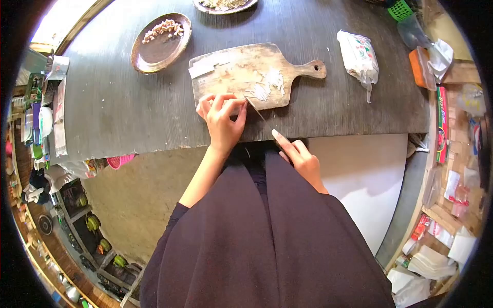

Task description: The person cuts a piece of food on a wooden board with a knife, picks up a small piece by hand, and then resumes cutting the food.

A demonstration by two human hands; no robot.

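Note:
A wooden cutting board (pixel 231 72) with a handle lies on the dark table. At its far left corner rests a white slab of food (pixel 202 70), and thin white strips (pixel 268 85) are heaped toward the handle side. My left hand (pixel 224 119) is at the board's near edge, its fingers curled and pinched together; what they hold, if anything, is hidden. My right hand (pixel 302 160) grips a knife (pixel 261 115) just off the table's front edge. The blade slants up to the left, its tip beside my left fingertips.
A brown plate (pixel 154 53) with diced pieces stands at the back left. Another plate (pixel 226 10) holds pale chopped food. A plastic bag of white contents (pixel 358 57) lies right of the board. An orange-lidded container (pixel 421 68) and a green basket (pixel 400 10) sit at the right edge.

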